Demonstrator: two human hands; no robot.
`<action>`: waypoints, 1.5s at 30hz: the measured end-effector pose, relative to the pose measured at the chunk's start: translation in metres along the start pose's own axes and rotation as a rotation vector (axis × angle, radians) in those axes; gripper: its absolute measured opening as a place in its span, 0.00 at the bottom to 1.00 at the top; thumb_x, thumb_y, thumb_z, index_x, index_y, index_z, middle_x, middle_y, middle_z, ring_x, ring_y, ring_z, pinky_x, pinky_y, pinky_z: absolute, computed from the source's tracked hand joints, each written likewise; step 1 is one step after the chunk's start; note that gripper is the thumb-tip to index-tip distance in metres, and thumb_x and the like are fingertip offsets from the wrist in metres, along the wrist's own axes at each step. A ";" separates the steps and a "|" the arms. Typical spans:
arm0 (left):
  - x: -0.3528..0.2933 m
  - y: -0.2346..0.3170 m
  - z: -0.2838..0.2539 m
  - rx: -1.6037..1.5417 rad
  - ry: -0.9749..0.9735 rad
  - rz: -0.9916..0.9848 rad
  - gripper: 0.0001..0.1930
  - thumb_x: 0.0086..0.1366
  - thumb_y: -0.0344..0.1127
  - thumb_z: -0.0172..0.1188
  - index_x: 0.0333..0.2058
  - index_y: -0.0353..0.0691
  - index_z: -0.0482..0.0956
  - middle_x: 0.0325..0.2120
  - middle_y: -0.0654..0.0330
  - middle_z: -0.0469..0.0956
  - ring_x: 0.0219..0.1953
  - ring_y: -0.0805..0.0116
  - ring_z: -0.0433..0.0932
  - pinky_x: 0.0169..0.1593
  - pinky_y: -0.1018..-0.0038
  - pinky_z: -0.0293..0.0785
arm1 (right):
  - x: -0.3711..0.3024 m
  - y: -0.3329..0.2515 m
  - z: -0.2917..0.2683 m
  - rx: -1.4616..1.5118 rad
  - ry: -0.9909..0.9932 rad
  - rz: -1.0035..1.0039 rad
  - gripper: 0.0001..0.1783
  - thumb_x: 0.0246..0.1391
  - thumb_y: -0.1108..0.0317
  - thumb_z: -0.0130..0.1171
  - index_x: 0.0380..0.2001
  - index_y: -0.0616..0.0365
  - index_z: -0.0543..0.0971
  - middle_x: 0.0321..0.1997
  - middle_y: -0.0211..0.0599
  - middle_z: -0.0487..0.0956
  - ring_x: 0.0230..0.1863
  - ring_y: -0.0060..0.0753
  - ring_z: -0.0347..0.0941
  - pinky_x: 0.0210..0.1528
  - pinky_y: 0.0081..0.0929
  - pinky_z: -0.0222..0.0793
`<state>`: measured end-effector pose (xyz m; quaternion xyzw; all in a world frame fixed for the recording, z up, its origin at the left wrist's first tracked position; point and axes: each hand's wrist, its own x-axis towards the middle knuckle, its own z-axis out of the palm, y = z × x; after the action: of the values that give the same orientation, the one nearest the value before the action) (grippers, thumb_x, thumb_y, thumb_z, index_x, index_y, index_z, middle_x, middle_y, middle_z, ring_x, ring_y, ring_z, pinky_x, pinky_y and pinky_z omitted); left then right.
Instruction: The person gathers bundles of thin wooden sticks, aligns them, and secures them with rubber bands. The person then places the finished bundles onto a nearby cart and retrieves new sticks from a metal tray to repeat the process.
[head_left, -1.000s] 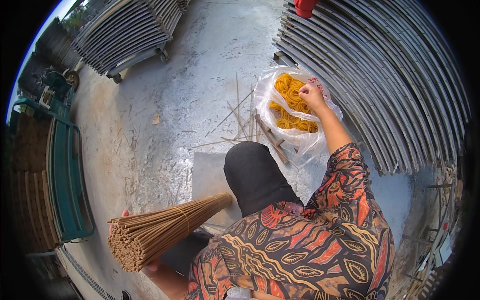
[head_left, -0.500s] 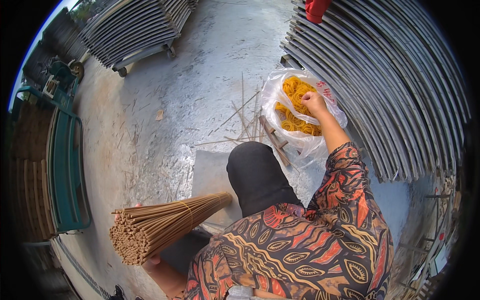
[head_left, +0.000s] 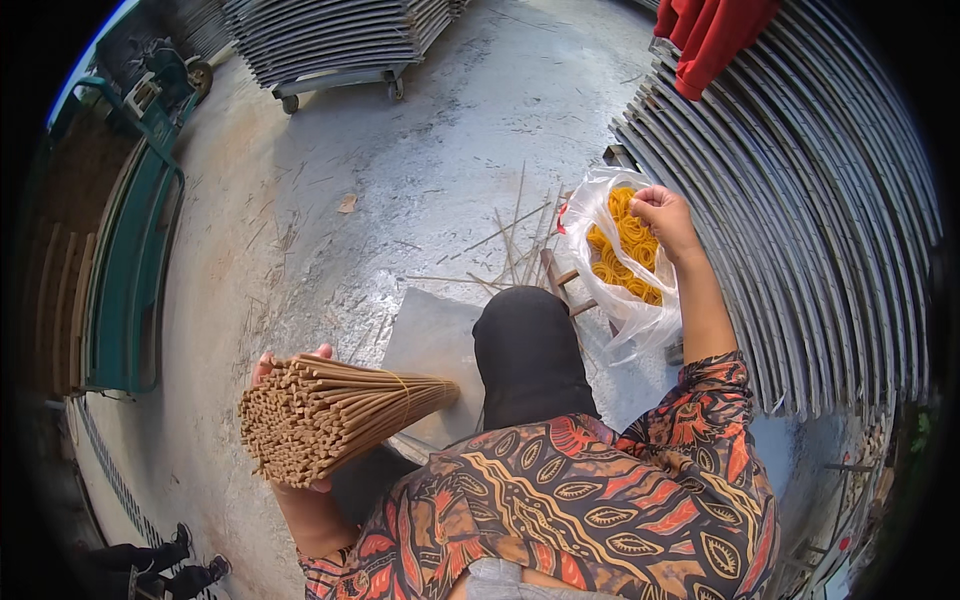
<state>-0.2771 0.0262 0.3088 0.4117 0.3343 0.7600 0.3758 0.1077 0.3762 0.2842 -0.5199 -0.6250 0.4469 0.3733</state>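
A thick bundle of brown incense sticks [head_left: 320,420] lies in my left hand [head_left: 263,368], whose fingers wrap round it from beneath. The cut ends fan out toward the left. A thin yellow band [head_left: 403,390] circles the bundle near its narrower right end. My right hand [head_left: 668,222] is closed in a pinch over the upper rim of a clear plastic bag [head_left: 652,325]. Yellow rubber bands [head_left: 628,250] are heaped inside the bag. Whatever lies between the pinching fingertips is too small to make out.
Stacked grey racks [head_left: 800,230] rise on the right, with a red cloth [head_left: 712,40] over them. Another rack stack [head_left: 330,40] stands on a wheeled cart ahead. Loose sticks [head_left: 512,235] litter the floor. A green metal cart [head_left: 130,290] is at left; a person's feet [head_left: 190,560] show lower left.
My right hand has drawn up from among the rubber bands to the bag's rim, still pinched. The left hand has tilted the bundle so its cut ends face me more. The view has shifted.
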 end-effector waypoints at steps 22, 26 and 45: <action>0.013 0.038 -0.004 -0.217 -0.152 -0.333 0.59 0.26 0.27 0.74 0.60 0.42 0.49 0.51 0.54 0.66 0.56 0.58 0.66 0.58 0.63 0.62 | -0.110 -0.198 0.294 0.178 -1.075 -0.486 0.08 0.52 0.76 0.58 0.37 0.61 0.77 0.31 0.26 0.77 0.33 0.14 0.71 0.36 0.14 0.69; 0.007 0.033 0.000 -0.172 -0.093 -0.318 0.55 0.27 0.34 0.75 0.56 0.39 0.51 0.51 0.55 0.64 0.55 0.63 0.65 0.58 0.65 0.61 | -0.109 -0.190 0.301 -0.040 -0.762 -1.022 0.10 0.48 0.79 0.59 0.36 0.60 0.78 0.30 0.30 0.76 0.30 0.19 0.72 0.33 0.17 0.69; 0.022 0.024 0.002 0.050 -0.031 -0.347 0.53 0.24 0.41 0.76 0.54 0.35 0.60 0.48 0.59 0.62 0.55 0.65 0.59 0.60 0.70 0.52 | -0.100 -0.124 0.317 2.073 -1.579 0.256 0.43 0.55 0.48 0.52 0.66 0.52 0.45 0.70 0.49 0.44 0.43 0.24 0.69 0.33 0.16 0.71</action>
<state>-0.2904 0.0337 0.3378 0.3687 0.4131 0.6689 0.4959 -0.2086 0.2160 0.2996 0.3525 0.0118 0.9316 0.0878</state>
